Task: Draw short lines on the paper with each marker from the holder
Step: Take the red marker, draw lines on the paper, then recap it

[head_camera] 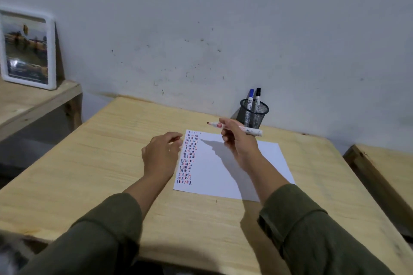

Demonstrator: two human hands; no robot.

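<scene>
A white sheet of paper (234, 167) lies on the wooden table (107, 158), with columns of short blue, black and red lines down its left edge. My right hand (239, 140) hovers above the paper's top, shut on an uncapped red marker (250, 130) whose tip points left. My left hand (162, 152) rests on the table beside the paper's left edge, fingers curled; whether it holds a cap I cannot tell. A black mesh holder (252, 114) stands at the back near the wall with a blue marker (250, 96) and a black marker (258, 95) upright in it.
A white-framed picture (28, 49) leans against the wall on a lower wooden shelf (33, 100) at the left. Another wooden table edge (380, 167) lies to the right. A grey wall stands right behind the holder.
</scene>
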